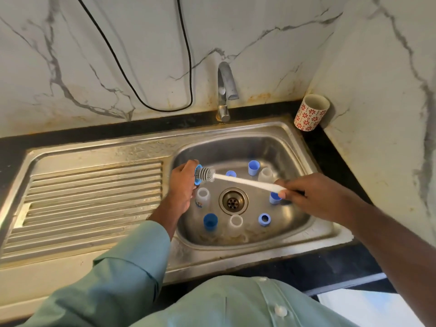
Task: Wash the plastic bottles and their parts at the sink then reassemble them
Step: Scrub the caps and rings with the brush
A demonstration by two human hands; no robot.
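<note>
The steel sink point(292, 147) filled the middle of the frame, its ribbed drainboard point(94, 199) at left, set in a dark table point(330, 270). The tap point(225, 90) stood at upper centre.

The basin held loose bottle parts around the drain point(233, 201):
- a clear bottle point(203, 195) with a small printed label, unreadable, left of the drain;
- a second clear bottle point(236, 222) at lower centre;
- a third clear bottle point(266, 174) at upper right;
- a dark blue cap point(210, 221) at lower left;
- a light blue cap point(253, 167) at the top;
- a blue collar ring point(264, 219) at lower right.

A red-flowered cup point(311, 112) stood on the table at upper right.

The left hand point(182, 185) gripped a blue ring point(197, 174). The right hand point(311, 197) pinched the white handle of the bottle brush point(236, 179), bristles against that ring.
</note>
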